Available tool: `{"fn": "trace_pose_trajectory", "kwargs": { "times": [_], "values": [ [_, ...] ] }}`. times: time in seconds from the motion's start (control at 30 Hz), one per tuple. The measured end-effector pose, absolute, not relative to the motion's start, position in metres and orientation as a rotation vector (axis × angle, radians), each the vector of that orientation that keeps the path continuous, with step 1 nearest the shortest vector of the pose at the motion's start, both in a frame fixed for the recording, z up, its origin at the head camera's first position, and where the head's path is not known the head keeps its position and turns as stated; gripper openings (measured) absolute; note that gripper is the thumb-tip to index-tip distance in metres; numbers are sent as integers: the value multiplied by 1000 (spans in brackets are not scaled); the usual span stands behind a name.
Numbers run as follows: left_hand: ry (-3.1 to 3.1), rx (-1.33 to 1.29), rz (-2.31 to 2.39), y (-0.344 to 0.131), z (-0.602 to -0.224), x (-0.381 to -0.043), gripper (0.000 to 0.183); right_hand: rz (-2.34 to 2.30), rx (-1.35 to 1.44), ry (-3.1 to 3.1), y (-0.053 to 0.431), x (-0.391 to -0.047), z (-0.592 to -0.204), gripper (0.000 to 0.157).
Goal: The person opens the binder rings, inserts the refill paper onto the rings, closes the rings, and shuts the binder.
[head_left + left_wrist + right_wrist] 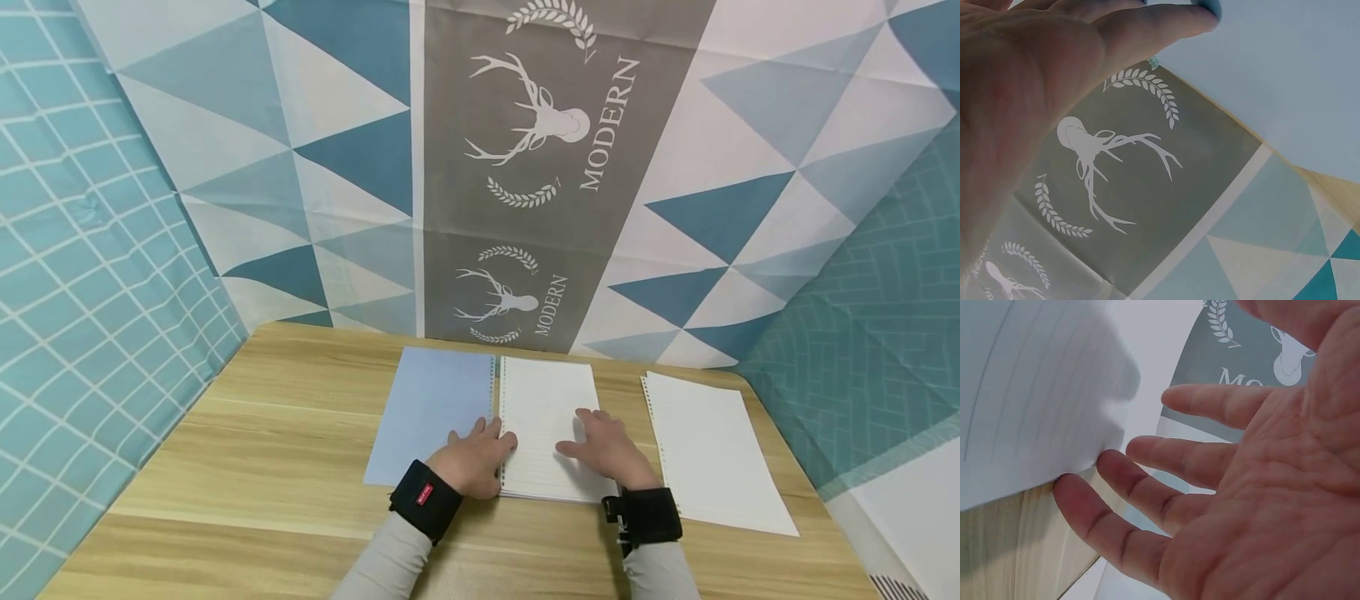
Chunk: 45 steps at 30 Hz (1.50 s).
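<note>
A stack of white lined loose-leaf paper (546, 400) with a punched left edge lies in the middle of the table. Just left of it is a pale blue sheet (435, 408), punched along its right edge. My left hand (472, 461) rests where these two edges meet, its fingers extended and fingertips at the punched holes. Over the right side of the lined stack is my right hand (606, 450), fingers spread. In the right wrist view, two fingertips (1075, 494) come to the edge of the lined paper (1035, 394); neither hand grips anything.
Another set of white punched sheets (720, 454) lies to the right, slightly askew. The wood-grain table (262, 467) meets a patterned wall covering (517, 167) with deer prints at the back, and tiled-pattern hangings (97, 250) border the left side.
</note>
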<state>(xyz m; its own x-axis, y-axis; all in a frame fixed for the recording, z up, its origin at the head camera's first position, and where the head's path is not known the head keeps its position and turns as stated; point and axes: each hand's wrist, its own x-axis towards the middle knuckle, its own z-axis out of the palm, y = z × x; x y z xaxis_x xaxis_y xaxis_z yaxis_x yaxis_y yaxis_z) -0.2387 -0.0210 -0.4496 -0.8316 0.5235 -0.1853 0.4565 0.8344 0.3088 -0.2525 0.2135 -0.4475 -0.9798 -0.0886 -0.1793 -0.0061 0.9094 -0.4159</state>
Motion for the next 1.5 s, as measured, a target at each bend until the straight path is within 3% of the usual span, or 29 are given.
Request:
{"fn": "trace_pose_trajectory", "kwargs": {
  "times": [0.67,1.5],
  "values": [
    [2771,779,351,-22,-449,-239,49,-732,131,2829,224,-254,-447,72],
    [2758,760,369,-22,-449,-238,53,-739,79,2842,226,-253,-446,70]
  ]
}}
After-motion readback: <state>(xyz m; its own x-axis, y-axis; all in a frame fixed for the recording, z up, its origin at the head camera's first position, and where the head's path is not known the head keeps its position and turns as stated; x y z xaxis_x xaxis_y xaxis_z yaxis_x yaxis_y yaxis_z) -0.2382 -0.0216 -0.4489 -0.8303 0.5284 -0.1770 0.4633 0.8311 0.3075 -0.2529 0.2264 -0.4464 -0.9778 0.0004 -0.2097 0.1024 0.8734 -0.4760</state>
